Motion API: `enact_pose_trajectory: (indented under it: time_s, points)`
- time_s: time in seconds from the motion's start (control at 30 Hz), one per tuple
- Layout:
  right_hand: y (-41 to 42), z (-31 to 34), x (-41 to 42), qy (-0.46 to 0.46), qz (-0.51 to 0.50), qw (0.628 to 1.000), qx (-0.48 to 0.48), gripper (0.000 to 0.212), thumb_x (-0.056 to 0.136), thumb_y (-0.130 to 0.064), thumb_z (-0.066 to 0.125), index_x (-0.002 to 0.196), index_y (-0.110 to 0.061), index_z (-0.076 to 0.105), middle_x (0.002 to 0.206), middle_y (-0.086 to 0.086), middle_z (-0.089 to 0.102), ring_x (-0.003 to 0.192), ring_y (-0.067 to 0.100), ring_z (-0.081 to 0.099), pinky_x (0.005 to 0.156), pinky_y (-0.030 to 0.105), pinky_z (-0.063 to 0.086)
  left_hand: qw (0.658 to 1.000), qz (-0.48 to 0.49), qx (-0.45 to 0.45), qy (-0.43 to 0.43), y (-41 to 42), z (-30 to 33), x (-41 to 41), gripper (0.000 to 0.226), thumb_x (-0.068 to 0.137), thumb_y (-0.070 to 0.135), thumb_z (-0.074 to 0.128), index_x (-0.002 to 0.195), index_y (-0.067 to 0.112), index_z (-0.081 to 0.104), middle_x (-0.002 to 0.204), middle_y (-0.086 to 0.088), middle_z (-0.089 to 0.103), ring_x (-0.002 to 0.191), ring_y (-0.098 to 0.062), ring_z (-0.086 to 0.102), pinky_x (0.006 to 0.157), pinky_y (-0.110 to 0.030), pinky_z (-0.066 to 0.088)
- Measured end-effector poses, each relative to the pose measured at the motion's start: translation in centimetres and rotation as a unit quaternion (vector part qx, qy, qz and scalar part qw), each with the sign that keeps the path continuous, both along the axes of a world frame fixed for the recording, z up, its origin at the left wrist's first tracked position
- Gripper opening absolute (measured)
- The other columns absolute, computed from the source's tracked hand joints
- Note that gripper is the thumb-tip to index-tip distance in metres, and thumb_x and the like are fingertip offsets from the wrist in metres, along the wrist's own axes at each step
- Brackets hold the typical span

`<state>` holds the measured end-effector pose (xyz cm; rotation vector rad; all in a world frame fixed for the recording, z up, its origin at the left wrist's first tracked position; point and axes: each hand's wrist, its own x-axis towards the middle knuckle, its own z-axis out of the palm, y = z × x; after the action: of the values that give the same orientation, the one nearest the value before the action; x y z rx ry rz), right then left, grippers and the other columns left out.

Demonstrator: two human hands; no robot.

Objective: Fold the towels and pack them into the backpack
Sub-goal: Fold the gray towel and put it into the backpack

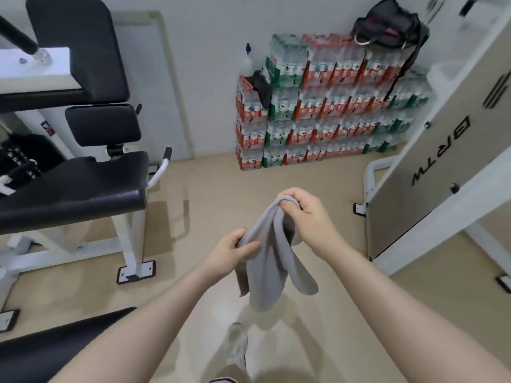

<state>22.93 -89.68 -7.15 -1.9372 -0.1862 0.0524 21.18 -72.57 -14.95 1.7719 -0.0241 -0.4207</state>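
Beige floor (210, 189), stacked bottled-water packs (326, 117) against wall, white-framed black gym bench (72, 189) standing on it

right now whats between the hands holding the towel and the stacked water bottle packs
Head view: only bare floor lies between the hands' grey towel and the water bottle packs.

**Open floor in the middle, gym gear on both sides**

Bare beige floor (215, 194) runs through the centre of the frame, giving open passage from the lower middle up toward the far wall. On the left, a black padded bench (74, 189) on a white frame juts in, and its foot plate (136, 271) sits on the floor at centre left. Along the right edge a pale machine panel (442, 161) closes that side. At upper centre, stacked bottle packs (326, 106) block the wall, with a dark bag (390, 23) on top.
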Motion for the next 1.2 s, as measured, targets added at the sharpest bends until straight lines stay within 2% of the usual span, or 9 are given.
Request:
enact_pose_trajectory:
  time_s: [0.1, 0.27, 0.4, 0.5, 0.57, 0.67, 0.87, 1.03, 1.2]
  points:
    - [-2.9, -0.3, 4.5, -0.014, -0.052, 0.997, -0.06, 0.027, 0.094, -0.01, 0.044, 0.076, -0.027, 0.055, 0.076, -0.008, 0.059, 0.071, 0.004, 0.053, 0.063, 0.019, 0.041, 1.0, 0.002, 0.026, -0.01, -1.5, -0.7, 5.8, 0.033, 0.088, 0.013, 0.06, 0.06, 0.018, 0.043, 0.05, 0.015, 0.042, 0.051, -0.001, 0.037, 0.052, -0.02, 0.028]
    - [-7.9, -1.6, 14.2, 0.007, -0.152, 0.96, -0.234, 0.016, 0.089, -0.01, 0.047, 0.092, -0.017, 0.062, 0.094, 0.005, 0.066, 0.09, 0.024, 0.059, 0.073, 0.033, 0.046, 0.996, -0.01, 0.043, -0.082, -5.0, 1.9, 17.8, 0.026, 0.085, 0.015, 0.065, 0.064, 0.015, 0.049, 0.062, 0.003, 0.046, 0.055, -0.003, 0.042, 0.051, -0.018, 0.031]
    - [-9.6, -0.7, 22.6, 0.078, 0.032, 0.96, -0.267, 0.048, 0.084, -0.015, 0.063, 0.128, -0.018, 0.046, 0.124, -0.004, 0.051, 0.115, 0.011, 0.047, 0.092, 0.021, 0.037, 0.983, -0.114, 0.065, -0.131, -8.3, 5.7, 27.1, 0.024, 0.08, 0.016, 0.07, 0.064, 0.015, 0.052, 0.06, 0.004, 0.046, 0.048, 0.002, 0.039, 0.047, -0.012, 0.031]
    - [-9.5, 0.0, 28.6, 0.067, 0.126, 0.97, -0.195, 0.041, 0.086, -0.017, 0.063, 0.124, -0.023, 0.049, 0.119, -0.011, 0.05, 0.11, 0.004, 0.046, 0.093, 0.02, 0.035, 0.969, -0.139, 0.086, -0.183, -10.1, 7.0, 33.8, 0.021, 0.081, 0.024, 0.069, 0.066, 0.012, 0.059, 0.061, 0.003, 0.049, 0.055, -0.005, 0.04, 0.054, -0.021, 0.032]
    - [-9.8, 0.0, 32.4, 0.044, 0.07, 0.991, -0.104, 0.02, 0.087, -0.01, 0.059, 0.098, -0.027, 0.058, 0.098, -0.01, 0.059, 0.091, 0.004, 0.054, 0.084, 0.022, 0.041, 0.966, -0.123, 0.093, -0.209, -11.1, 7.3, 37.6, 0.027, 0.081, 0.028, 0.068, 0.063, 0.011, 0.06, 0.058, 0.003, 0.047, 0.053, -0.005, 0.038, 0.053, -0.023, 0.03]
    - [-11.4, -0.3, 38.0, 0.017, 0.011, 0.997, -0.081, 0.019, 0.085, -0.007, 0.059, 0.074, -0.022, 0.054, 0.075, -0.005, 0.054, 0.07, 0.007, 0.049, 0.069, 0.025, 0.039, 0.967, -0.111, 0.091, -0.21, -12.4, 7.5, 42.8, 0.023, 0.082, 0.031, 0.066, 0.064, 0.019, 0.059, 0.058, 0.008, 0.048, 0.052, -0.001, 0.038, 0.051, -0.019, 0.029]
    - [-15.9, -0.3, 49.9, 0.055, -0.01, 0.998, 0.031, 0.016, 0.092, -0.015, 0.052, 0.078, -0.021, 0.058, 0.072, -0.008, 0.059, 0.064, 0.001, 0.056, 0.062, 0.017, 0.045, 0.977, -0.117, 0.099, -0.149, -15.3, 5.0, 54.4, 0.027, 0.085, 0.025, 0.063, 0.064, 0.018, 0.047, 0.064, 0.002, 0.042, 0.061, -0.013, 0.038, 0.058, -0.028, 0.03]
    - [-21.1, 0.2, 61.1, 0.103, -0.035, 0.991, 0.078, 0.015, 0.095, -0.015, 0.047, 0.083, -0.019, 0.057, 0.077, -0.003, 0.059, 0.07, 0.009, 0.059, 0.065, 0.021, 0.046, 0.997, -0.028, 0.051, -0.049, -18.8, 2.2, 64.0, 0.052, 0.063, 0.055, 0.065, 0.071, 0.006, 0.051, 0.072, -0.005, 0.038, 0.068, -0.017, 0.036, 0.065, -0.03, 0.025]
    - [-28.4, 1.9, 72.2, 0.134, -0.059, 0.943, 0.3, 0.021, 0.097, -0.01, 0.041, 0.082, -0.015, 0.054, 0.078, 0.004, 0.055, 0.073, 0.015, 0.055, 0.073, 0.03, 0.044, 0.998, 0.053, 0.038, -0.017, -23.4, 2.3, 73.8, 0.041, 0.085, 0.027, 0.063, 0.061, 0.017, 0.032, 0.052, 0.006, 0.028, 0.044, -0.008, 0.027, 0.041, -0.021, 0.02]
